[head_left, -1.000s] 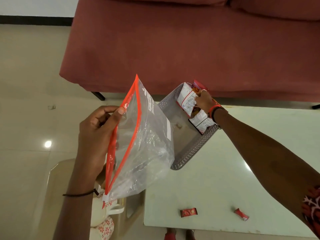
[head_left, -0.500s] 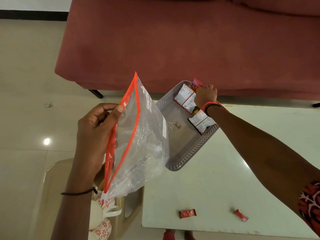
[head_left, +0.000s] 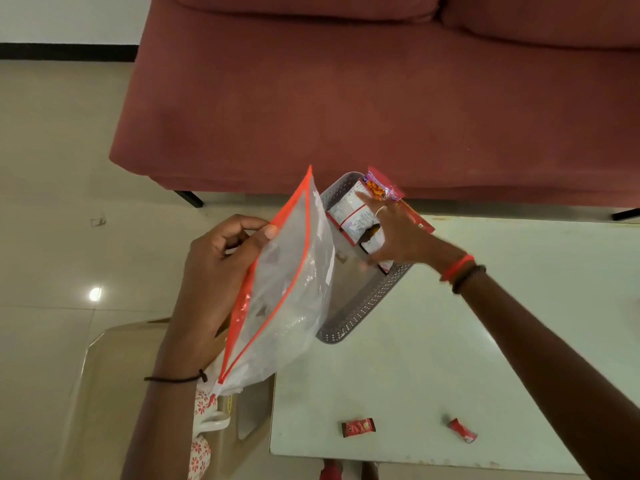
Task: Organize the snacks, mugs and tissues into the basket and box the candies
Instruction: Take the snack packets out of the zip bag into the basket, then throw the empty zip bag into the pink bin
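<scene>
Candies (head_left: 357,427) are counted as two, both red-wrapped and laid well apart near the near edge of the pale table (head_left: 450,341). One grey perforated basket (head_left: 363,306) is set at the table's far left corner, and at least three snack packets (head_left: 349,211) are stood along its far right side. Two floral mugs (head_left: 202,403) are seen on a beige plastic seat (head_left: 114,393) at near left, partly hidden. One clear zip bag (head_left: 287,289) is held up by the left hand (head_left: 214,271), its orange zipper edge pinched between thumb and curled fingers. The right hand (head_left: 398,237) is spread wide over the packets with fingers straight; contact is blurred and cannot be told.
</scene>
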The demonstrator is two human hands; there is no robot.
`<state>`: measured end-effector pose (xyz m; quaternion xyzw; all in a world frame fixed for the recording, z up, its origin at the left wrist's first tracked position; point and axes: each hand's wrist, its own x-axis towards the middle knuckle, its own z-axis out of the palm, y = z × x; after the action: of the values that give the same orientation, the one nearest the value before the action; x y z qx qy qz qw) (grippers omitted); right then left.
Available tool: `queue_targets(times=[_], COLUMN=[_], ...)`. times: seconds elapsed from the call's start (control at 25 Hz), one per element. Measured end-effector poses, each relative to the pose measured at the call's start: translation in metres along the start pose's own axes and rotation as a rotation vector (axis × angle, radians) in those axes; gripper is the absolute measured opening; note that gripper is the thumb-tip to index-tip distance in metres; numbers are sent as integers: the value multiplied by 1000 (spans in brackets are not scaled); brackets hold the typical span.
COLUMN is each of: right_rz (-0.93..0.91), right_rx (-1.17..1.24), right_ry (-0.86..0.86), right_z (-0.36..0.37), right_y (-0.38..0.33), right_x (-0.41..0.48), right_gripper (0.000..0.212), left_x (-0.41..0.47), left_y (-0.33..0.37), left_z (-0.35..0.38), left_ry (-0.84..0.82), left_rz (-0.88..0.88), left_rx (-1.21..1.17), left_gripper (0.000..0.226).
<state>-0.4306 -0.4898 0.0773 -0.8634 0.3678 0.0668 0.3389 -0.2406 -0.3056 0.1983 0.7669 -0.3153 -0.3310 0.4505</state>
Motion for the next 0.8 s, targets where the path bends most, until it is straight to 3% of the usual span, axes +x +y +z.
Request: queue_targets(times=[0.08,0.16,0.32,0.4,0.52,0.6,0.72,0.8], right_rz=[-61,-51,10,133,281,326,464,538], right_rx=[83,196,781,979,1274,1434,1444,1381], right_ry=[-61,-20,44,-37,-82,30,308,406], right_z=[15,26,22,12,1,-8,-21,-33], right_y=[-16,-27,-32,-25,-18,-21,-23,-24], right_x=[-21,-31,-61,-87,-119,-144,-180,-209], right_gripper=[134,125,44,25,21,23,31,48], left_x=[-7,-18,-32,-29,-32,-51,-105,-164], left_y=[11,22,30,24,18,27,62,94], left_z=[11,23,27,16,10,18,34,58], left_ry=[-99,-203,-202,-108,-150,-151,174,154], left_rz=[22,47,116,96,-62,-76,167,380], left_rx=[33,40,88,216,520,698,534,407], left_gripper=[7,4,7,11,8,12,17,13])
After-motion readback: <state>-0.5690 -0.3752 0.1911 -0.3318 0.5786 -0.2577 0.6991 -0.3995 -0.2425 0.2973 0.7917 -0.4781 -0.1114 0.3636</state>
